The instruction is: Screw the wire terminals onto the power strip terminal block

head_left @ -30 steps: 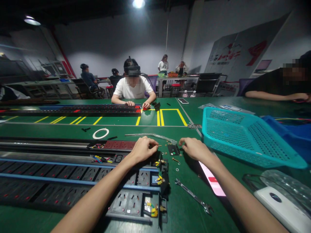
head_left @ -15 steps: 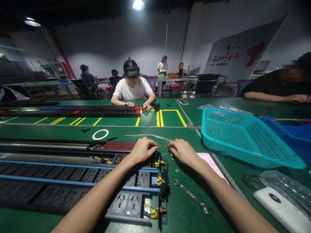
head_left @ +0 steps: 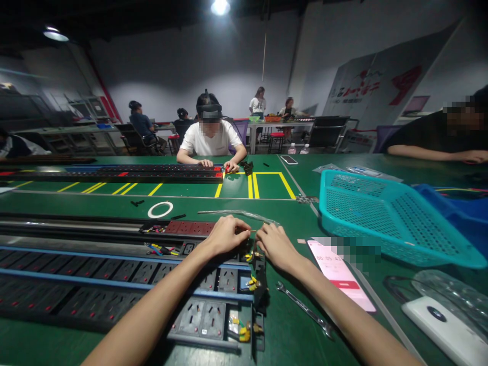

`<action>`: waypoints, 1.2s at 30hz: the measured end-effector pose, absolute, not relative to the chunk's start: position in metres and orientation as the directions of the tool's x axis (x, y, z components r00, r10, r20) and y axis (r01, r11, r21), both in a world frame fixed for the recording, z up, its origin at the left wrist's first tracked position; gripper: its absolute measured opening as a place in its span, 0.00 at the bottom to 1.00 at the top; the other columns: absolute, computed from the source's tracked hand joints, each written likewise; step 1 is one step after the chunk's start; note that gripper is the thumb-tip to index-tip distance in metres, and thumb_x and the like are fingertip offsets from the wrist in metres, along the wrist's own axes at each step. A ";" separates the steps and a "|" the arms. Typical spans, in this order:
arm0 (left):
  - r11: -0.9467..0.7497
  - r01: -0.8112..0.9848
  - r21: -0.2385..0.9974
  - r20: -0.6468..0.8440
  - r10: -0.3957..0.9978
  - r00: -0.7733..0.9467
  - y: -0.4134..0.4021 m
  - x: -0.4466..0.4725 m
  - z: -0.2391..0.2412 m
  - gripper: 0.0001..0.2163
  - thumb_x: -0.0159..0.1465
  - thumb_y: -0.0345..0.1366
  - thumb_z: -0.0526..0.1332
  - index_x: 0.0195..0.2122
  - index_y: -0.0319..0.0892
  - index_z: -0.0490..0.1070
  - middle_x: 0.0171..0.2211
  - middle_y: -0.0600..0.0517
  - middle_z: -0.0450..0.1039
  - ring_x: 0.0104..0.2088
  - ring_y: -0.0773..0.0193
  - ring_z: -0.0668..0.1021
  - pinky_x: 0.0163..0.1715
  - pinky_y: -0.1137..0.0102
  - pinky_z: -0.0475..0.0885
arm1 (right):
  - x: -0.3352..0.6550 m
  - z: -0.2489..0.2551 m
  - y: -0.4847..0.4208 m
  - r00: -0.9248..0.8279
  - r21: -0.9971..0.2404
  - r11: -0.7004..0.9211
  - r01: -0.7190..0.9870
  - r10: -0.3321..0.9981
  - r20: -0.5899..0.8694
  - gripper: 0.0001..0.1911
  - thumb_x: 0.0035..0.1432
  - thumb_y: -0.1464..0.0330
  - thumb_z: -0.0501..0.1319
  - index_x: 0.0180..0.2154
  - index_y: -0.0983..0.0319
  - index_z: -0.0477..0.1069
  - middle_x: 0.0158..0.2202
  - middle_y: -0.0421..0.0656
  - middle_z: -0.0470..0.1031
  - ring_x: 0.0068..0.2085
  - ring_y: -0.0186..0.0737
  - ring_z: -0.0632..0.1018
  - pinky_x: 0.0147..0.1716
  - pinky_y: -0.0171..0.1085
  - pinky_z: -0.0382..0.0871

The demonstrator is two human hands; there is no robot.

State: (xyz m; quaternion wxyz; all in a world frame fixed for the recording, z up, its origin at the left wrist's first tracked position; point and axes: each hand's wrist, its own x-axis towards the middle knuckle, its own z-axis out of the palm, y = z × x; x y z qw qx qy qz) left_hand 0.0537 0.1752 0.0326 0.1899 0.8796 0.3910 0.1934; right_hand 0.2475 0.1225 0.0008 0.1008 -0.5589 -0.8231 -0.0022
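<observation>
My left hand (head_left: 226, 236) is closed in a pinch over the end of the farther socket strip. A thin copper-coloured rod (head_left: 252, 231), perhaps a bolt, sticks out to the right from its fingertips. Just right of the rod is my right hand (head_left: 275, 245), fingers curled down and pressed together; whatever they hold is hidden. Below both hands lie black socket strips (head_left: 145, 274) with blue edges. Yellow-sleeved wire terminals (head_left: 244, 334) and brass bolts show at their right ends, beside a black end plate (head_left: 261, 284).
An open-ended wrench (head_left: 305, 310) lies right of the strips. Farther right are a phone with a pink screen (head_left: 343, 279), a turquoise basket (head_left: 381, 223) and a white device (head_left: 438, 325). A tape roll (head_left: 160, 209) lies beyond the strips. A co-worker (head_left: 211, 137) sits opposite.
My right hand has moved left and its fingers have come close to the rod's tip. The left hand keeps its pinch. The view has shifted slightly.
</observation>
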 end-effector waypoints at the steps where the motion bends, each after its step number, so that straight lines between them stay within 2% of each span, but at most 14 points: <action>1: -0.622 0.613 0.487 0.192 0.761 0.620 0.175 0.053 0.033 0.10 0.65 0.37 0.63 0.43 0.43 0.82 0.42 0.49 0.82 0.40 0.57 0.82 0.42 0.69 0.72 | 0.248 0.000 0.123 -0.358 -0.102 0.377 0.921 0.919 0.166 0.07 0.67 0.73 0.57 0.41 0.62 0.74 0.44 0.50 0.74 0.46 0.51 0.71 0.42 0.43 0.59; 7: -0.613 0.607 0.506 0.192 0.766 0.613 0.176 0.053 0.031 0.10 0.64 0.36 0.63 0.43 0.42 0.82 0.41 0.48 0.82 0.40 0.57 0.82 0.41 0.68 0.73 | 0.258 0.004 0.120 -0.403 -0.076 0.413 0.908 0.908 0.119 0.12 0.71 0.71 0.51 0.38 0.63 0.73 0.43 0.50 0.74 0.45 0.51 0.71 0.42 0.44 0.59; 13: -0.601 0.609 0.517 0.192 0.775 0.602 0.176 0.055 0.030 0.10 0.64 0.36 0.63 0.43 0.42 0.82 0.41 0.49 0.82 0.40 0.57 0.82 0.41 0.69 0.74 | 0.265 0.014 0.119 -0.459 -0.077 0.463 0.883 0.886 0.065 0.05 0.65 0.74 0.59 0.37 0.60 0.73 0.43 0.48 0.73 0.46 0.50 0.71 0.43 0.43 0.59; 22: -0.607 0.604 0.516 0.205 0.772 0.602 0.176 0.054 0.029 0.10 0.64 0.36 0.63 0.43 0.43 0.82 0.42 0.49 0.82 0.40 0.57 0.82 0.43 0.68 0.73 | 0.260 0.010 0.115 -0.444 -0.136 0.446 0.885 0.895 0.043 0.09 0.64 0.77 0.55 0.37 0.64 0.74 0.44 0.54 0.73 0.47 0.54 0.71 0.45 0.47 0.60; 26: -0.612 0.597 0.519 0.211 0.768 0.605 0.176 0.054 0.029 0.10 0.64 0.36 0.63 0.42 0.42 0.82 0.40 0.49 0.82 0.39 0.57 0.82 0.40 0.69 0.72 | 0.264 0.012 0.116 -0.421 -0.253 0.429 0.867 0.903 0.088 0.08 0.60 0.77 0.56 0.33 0.62 0.72 0.42 0.54 0.74 0.46 0.54 0.71 0.46 0.47 0.60; 29: -0.618 0.590 0.520 0.216 0.763 0.609 0.175 0.054 0.031 0.10 0.64 0.35 0.63 0.42 0.42 0.82 0.39 0.49 0.83 0.38 0.57 0.82 0.40 0.69 0.72 | 0.267 0.013 0.121 -0.385 -0.406 0.405 0.819 0.913 0.135 0.08 0.59 0.77 0.56 0.31 0.61 0.70 0.35 0.48 0.75 0.40 0.48 0.73 0.41 0.43 0.62; 32: -0.623 0.583 0.522 0.213 0.757 0.618 0.175 0.054 0.031 0.10 0.63 0.35 0.63 0.43 0.42 0.82 0.39 0.49 0.82 0.37 0.57 0.82 0.39 0.69 0.72 | 0.267 0.012 0.129 -0.323 -0.595 0.360 0.719 0.931 0.172 0.05 0.58 0.74 0.57 0.32 0.60 0.68 0.28 0.40 0.72 0.31 0.41 0.72 0.33 0.38 0.62; 34: -0.625 0.578 0.524 0.211 0.753 0.624 0.176 0.053 0.031 0.10 0.63 0.35 0.63 0.42 0.42 0.82 0.39 0.49 0.82 0.38 0.57 0.82 0.39 0.69 0.72 | 0.265 0.009 0.133 -0.269 -0.714 0.320 0.622 0.944 0.189 0.02 0.57 0.71 0.57 0.34 0.59 0.68 0.27 0.38 0.71 0.29 0.39 0.72 0.30 0.36 0.62; 36: -0.626 0.575 0.527 0.209 0.751 0.626 0.177 0.053 0.030 0.10 0.63 0.35 0.63 0.42 0.41 0.82 0.39 0.48 0.83 0.38 0.57 0.82 0.39 0.68 0.71 | 0.264 0.006 0.137 -0.223 -0.811 0.282 0.513 0.956 0.191 0.05 0.56 0.68 0.57 0.36 0.60 0.68 0.27 0.38 0.72 0.29 0.38 0.72 0.28 0.35 0.63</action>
